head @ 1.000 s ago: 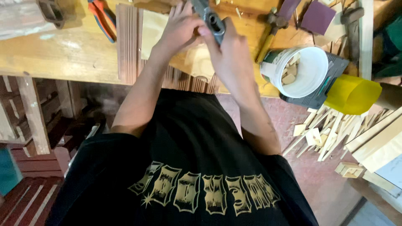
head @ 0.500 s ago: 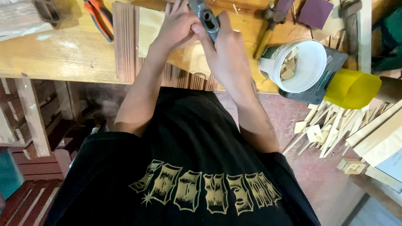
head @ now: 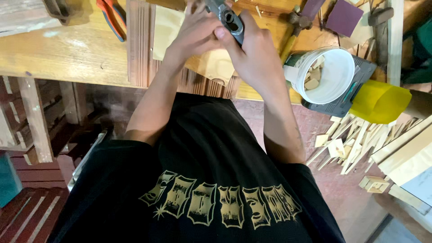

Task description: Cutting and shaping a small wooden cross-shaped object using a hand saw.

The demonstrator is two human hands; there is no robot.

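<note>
Both hands clenching around grey metal tool (head: 230, 19) over desk (head: 67, 54): left hand (head: 195, 33) steadying, right hand (head: 254, 51) gripping. Work ongoing; stage unclear, workpiece hidden.

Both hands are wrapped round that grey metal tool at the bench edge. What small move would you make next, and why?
Probably steady the grey tool before pressing: the left hand and right hand both clasp it, above the wooden slats on the workbench.
</note>
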